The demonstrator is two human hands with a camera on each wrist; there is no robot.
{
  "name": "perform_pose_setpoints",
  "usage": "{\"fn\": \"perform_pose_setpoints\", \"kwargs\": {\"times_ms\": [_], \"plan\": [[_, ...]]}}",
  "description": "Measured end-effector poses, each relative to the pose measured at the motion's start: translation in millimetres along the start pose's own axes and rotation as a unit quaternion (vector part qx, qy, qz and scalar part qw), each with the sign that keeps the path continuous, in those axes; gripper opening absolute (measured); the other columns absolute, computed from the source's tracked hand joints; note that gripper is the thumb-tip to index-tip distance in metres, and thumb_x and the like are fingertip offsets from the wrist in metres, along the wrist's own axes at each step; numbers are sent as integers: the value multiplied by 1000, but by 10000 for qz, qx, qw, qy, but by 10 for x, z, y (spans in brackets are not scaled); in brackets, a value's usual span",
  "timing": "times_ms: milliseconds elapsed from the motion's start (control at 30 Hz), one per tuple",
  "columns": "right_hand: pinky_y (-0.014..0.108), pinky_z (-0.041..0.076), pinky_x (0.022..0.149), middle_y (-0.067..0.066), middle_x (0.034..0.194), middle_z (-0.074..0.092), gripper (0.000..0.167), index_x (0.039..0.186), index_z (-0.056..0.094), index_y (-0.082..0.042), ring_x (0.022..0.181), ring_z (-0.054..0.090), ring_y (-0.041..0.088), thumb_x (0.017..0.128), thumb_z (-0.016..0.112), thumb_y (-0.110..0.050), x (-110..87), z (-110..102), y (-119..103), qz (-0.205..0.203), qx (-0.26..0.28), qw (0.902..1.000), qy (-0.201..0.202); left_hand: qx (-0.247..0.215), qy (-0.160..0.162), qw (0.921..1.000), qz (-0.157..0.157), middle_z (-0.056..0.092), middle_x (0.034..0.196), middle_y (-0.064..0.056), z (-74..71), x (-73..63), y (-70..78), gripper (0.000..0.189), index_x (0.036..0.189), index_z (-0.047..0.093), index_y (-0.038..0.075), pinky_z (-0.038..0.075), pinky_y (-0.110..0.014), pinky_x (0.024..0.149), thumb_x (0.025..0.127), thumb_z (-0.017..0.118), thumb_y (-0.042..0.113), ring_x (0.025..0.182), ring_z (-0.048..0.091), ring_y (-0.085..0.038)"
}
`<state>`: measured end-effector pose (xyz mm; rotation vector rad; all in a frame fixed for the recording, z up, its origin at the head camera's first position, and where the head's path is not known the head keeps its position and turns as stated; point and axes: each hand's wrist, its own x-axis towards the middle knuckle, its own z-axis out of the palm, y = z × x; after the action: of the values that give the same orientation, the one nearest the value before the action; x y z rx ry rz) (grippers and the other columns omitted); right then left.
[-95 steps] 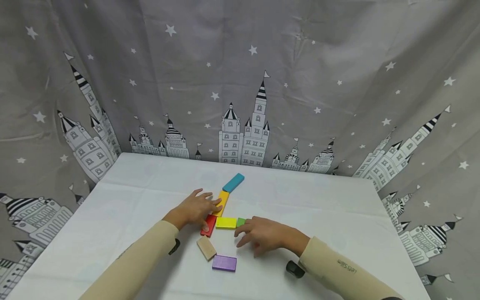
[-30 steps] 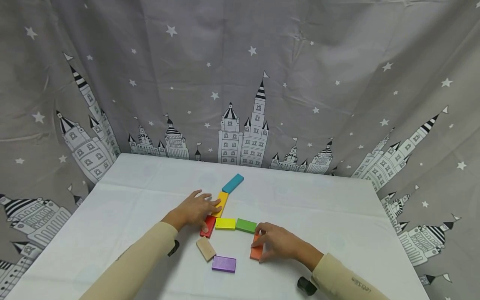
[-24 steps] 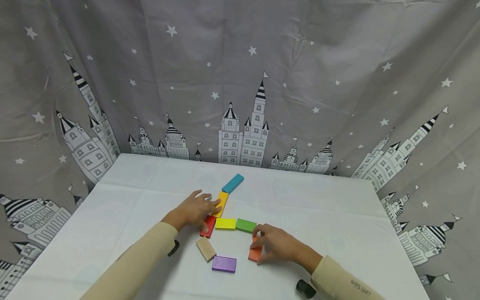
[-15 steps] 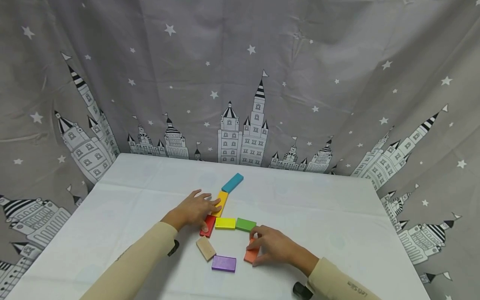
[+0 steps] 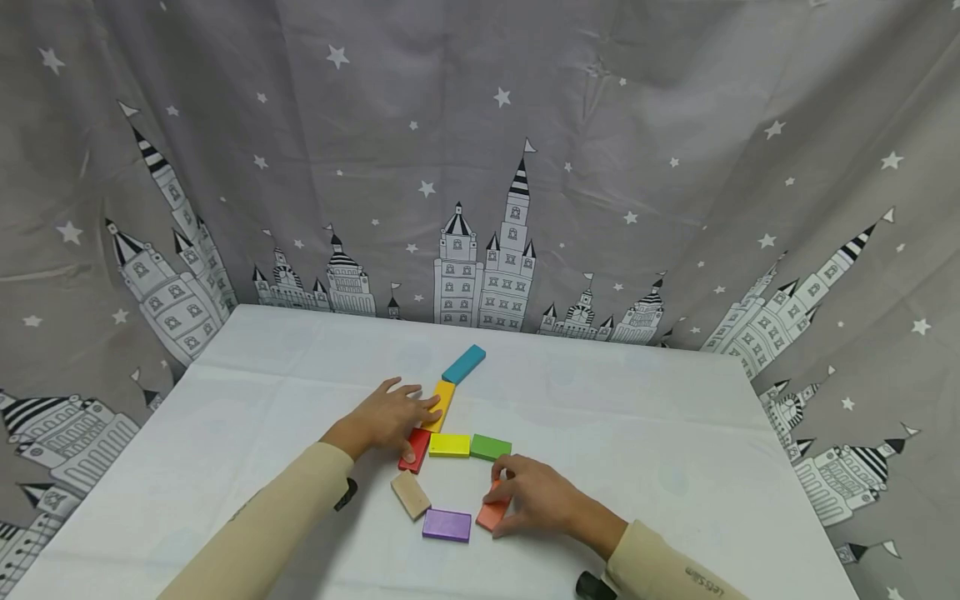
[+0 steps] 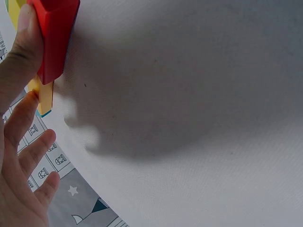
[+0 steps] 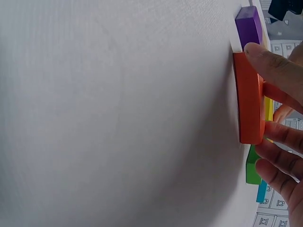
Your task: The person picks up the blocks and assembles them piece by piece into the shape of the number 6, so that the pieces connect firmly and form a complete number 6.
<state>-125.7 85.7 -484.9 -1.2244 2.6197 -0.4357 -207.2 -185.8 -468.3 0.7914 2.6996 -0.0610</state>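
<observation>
Flat on the white table, my left hand (image 5: pixel 387 419) spreads its fingers: the thumb rests on the red block (image 5: pixel 415 451) and a finger touches the amber block (image 5: pixel 442 403). My right hand (image 5: pixel 537 498) pinches the orange block (image 5: pixel 492 511), thumb near one end and fingers toward the other, as the right wrist view shows. A yellow block (image 5: pixel 449 445) and a green block (image 5: pixel 491 447) run rightward from the red one. The purple block (image 5: pixel 447 526) lies left of the orange one, a small gap apart. Part of the orange block is hidden by the fingers.
A plain wooden block (image 5: pixel 410 495) lies between the red and purple blocks. The blue block (image 5: pixel 464 364) extends past the amber block's far end. Behind the table (image 5: pixel 637 417) hangs a grey curtain (image 5: pixel 360 108) with castles and stars.
The right hand has left the green block's area, and grips the orange block. Over the last second it has drawn that block leftward and tilted it, nearer the purple block. The left hand stays put.
</observation>
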Motion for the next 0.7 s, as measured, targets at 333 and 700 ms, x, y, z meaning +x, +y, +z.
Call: {"fn": "perform_pose_setpoints", "kwargs": {"times_ms": [333, 700], "plan": [[15, 42, 73, -9, 104, 52, 38, 105, 76, -26, 87, 46, 3, 75, 79, -50, 27, 22, -46, -48, -43, 9999, 95, -110, -8, 9999, -6, 44, 148, 5, 13, 14, -18, 78, 139, 52, 28, 15, -57, 115, 69, 82, 44, 140, 32, -30], [16, 44, 76, -7, 107, 53, 39, 106, 75, -26, 90, 48, 4, 74, 81, -47, 8, 48, -84, 160, 27, 9997, 199, -123, -5, 9999, 22, 44, 148, 3, 10, 6, -19, 77, 139, 52, 27, 14, -58, 115, 70, 82, 43, 140, 32, -31]]}}
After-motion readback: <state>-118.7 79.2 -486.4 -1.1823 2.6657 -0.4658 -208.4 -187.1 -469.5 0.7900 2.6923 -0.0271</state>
